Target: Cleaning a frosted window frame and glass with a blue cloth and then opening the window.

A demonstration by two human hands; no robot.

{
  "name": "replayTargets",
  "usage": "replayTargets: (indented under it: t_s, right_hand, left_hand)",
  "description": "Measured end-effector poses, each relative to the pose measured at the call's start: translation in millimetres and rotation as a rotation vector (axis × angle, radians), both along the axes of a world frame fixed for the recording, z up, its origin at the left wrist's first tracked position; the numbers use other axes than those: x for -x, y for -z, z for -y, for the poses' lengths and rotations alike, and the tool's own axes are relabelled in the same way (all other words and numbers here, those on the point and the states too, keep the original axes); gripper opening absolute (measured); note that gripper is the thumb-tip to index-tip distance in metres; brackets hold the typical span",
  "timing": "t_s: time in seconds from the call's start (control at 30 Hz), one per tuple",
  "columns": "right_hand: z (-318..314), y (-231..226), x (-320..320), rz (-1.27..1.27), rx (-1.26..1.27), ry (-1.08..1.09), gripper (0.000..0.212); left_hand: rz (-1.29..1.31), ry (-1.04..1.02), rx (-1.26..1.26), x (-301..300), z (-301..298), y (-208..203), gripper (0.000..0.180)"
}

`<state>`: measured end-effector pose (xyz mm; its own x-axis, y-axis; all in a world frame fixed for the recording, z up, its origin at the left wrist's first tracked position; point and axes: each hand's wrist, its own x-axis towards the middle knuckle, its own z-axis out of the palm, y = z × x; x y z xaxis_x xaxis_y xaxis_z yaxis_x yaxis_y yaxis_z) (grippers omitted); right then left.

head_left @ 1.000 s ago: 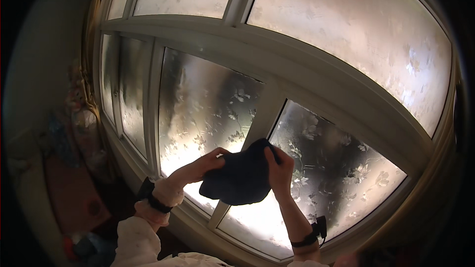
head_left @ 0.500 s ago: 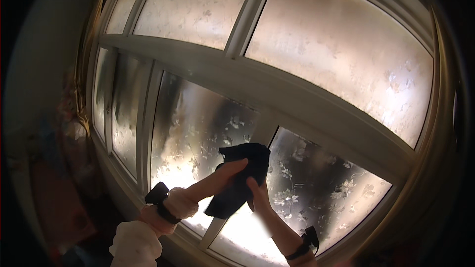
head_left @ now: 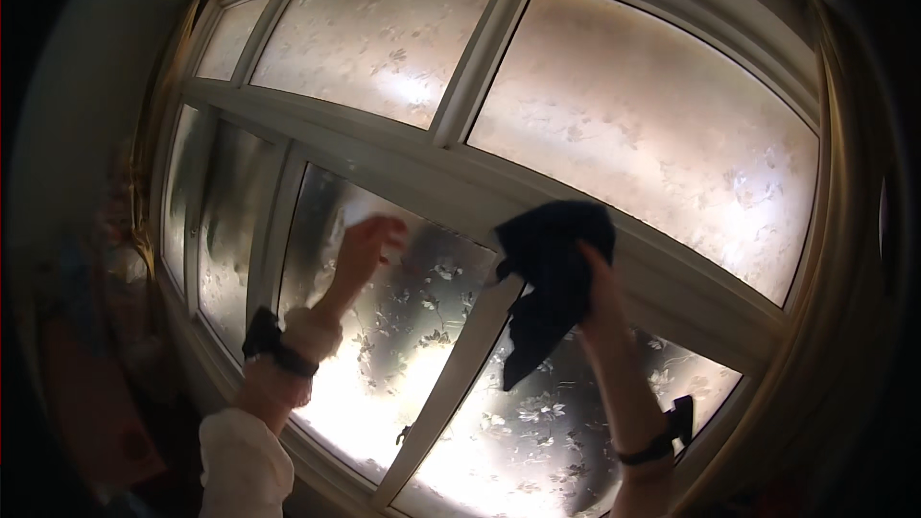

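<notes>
A person's right hand [head_left: 597, 295] grasps a dark navy cloth [head_left: 554, 269], its lower corner hanging loose, in front of the window frame [head_left: 408, 155] and the top of the lower right pane [head_left: 537, 432]; whether cloth meets frame cannot be told. The left hand [head_left: 372, 244], blurred, grips nothing visible, its fingers loosely curled before the neighboring floral-patterned pane [head_left: 408, 326]. Black straps bearing small devices circle both wrists, above a bunched white sleeve [head_left: 245, 465] on the left arm. Bright light glows low through the glass, and a gold curtain [head_left: 833, 230] hangs at right.
</notes>
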<state>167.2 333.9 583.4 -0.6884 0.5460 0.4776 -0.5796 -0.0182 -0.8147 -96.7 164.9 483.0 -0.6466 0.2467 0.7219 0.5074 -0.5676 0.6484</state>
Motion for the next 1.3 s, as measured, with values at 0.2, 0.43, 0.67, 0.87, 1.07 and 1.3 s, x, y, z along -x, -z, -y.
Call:
replayTargets:
  t_s: [0.2, 0.43, 0.67, 0.87, 1.07, 1.3]
  right_hand:
    - [-32, -123, -33, -0.128, -0.212, 0.095, 0.029]
    - [-169, -264, -115, -0.585, -0.697, 1.012, 0.037]
    - [-233, -306, -201, -0.592, -1.148, 2.204, 0.052]
    - [-244, -306, -150, -0.128, -1.174, 2.499, 0.045]
    - [-161, -339, 13, -0.642, -1.766, 1.904, 0.046]
    - [-72, -396, 162, -0.917, -1.275, 1.399, 0.044]
  left_hand:
    - [-0.631, -1.086, -0.329, 43, -53, -151, 0.034]
    - [-0.778, -1.272, 0.296, 55, -82, -180, 0.034]
    - [-0.606, -1.008, -0.165, 59, -68, -156, 0.019]
    - [-0.709, -0.923, -0.152, 69, -64, -142, 0.019]
    - [-0.745, -0.902, -0.199, 72, -60, -139, 0.015]
    - [-0.676, -0.927, -0.213, 79, -65, -140, 0.017]
